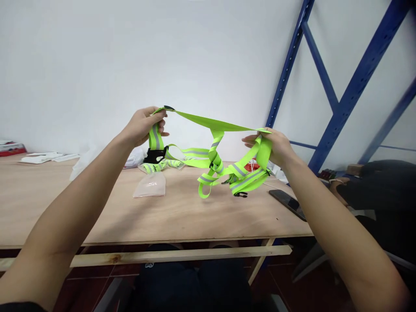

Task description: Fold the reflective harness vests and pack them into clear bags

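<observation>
A neon yellow-green reflective strap harness (212,123) with grey stripes is stretched in the air above the table between my two hands. My left hand (146,125) pinches its left end near a black slider, and a black buckle (156,155) dangles just below. My right hand (271,145) is closed on the other end, several strap loops bunched under it. Twisted straps and another black buckle (240,194) hang in the middle and at right. Behind, folded reflective straps (152,167) lie on the table beside a clear plastic bag (150,185).
The wooden table (195,221) runs up to a white wall. A dark phone (287,203) lies at its right. White papers (45,157) and a red-and-white package (11,148) sit far left. A blue metal rack (338,106) rises at right, with a person in dark clothing (383,190) nearby.
</observation>
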A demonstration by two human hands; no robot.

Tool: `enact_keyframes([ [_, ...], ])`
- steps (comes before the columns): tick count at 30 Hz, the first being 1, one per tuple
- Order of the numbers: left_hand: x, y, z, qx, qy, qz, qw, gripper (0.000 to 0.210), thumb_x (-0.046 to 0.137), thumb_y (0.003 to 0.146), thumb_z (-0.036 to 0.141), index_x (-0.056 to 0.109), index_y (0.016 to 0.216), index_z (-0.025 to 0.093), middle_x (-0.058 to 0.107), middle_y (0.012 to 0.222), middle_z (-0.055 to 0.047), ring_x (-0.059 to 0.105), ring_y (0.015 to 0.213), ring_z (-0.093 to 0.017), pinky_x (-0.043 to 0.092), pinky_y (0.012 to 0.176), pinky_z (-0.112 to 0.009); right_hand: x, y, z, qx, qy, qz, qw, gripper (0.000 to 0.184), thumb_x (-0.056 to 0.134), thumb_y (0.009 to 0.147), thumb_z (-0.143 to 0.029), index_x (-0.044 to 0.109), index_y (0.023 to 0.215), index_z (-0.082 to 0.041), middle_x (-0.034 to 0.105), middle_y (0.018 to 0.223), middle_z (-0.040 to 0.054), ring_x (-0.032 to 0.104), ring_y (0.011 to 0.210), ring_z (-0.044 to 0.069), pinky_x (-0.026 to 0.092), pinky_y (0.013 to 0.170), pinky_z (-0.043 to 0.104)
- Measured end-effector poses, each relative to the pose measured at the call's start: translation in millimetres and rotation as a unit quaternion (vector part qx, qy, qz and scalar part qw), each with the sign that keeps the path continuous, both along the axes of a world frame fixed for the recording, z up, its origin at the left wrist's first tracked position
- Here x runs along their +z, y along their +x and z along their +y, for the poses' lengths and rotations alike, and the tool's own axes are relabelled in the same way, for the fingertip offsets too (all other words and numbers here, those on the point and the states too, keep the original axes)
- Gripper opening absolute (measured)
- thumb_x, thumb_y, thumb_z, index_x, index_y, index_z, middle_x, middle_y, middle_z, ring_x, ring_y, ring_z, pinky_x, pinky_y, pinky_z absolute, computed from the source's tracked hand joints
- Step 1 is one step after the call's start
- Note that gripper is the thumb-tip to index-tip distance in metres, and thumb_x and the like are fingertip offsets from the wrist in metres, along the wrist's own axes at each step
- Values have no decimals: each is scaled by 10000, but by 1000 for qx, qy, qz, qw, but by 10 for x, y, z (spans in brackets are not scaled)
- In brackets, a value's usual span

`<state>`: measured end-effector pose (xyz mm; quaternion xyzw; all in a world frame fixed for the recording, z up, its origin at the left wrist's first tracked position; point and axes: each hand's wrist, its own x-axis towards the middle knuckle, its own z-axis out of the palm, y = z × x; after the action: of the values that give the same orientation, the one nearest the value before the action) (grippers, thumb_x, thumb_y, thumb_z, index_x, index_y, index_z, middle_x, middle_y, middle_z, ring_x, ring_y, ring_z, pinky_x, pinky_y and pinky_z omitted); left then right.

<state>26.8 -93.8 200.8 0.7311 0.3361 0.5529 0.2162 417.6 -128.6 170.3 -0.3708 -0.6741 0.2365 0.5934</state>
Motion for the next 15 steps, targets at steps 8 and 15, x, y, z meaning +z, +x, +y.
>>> enact_keyframes([
  [8, -113, -421, 167, 150, 36, 158, 975, 344, 626, 815, 548, 581, 770, 210, 442, 538, 18, 439, 548, -147, 305, 531, -264, -75, 249, -33, -157, -10, -288, 945, 272, 724, 707, -399, 511, 738, -231, 528, 614, -19, 514, 566, 174, 432, 606, 333],
  [15, -103, -663, 152, 280, 106, 399, 867, 411, 499, 859, 597, 667, 796, 227, 535, 559, -17, 499, 600, -204, 295, 617, -300, -165, 528, 98, -344, 122, -513, 777, 260, 595, 813, -419, 642, 982, -228, 721, 925, 71, 626, 772, 255, 372, 608, 317],
])
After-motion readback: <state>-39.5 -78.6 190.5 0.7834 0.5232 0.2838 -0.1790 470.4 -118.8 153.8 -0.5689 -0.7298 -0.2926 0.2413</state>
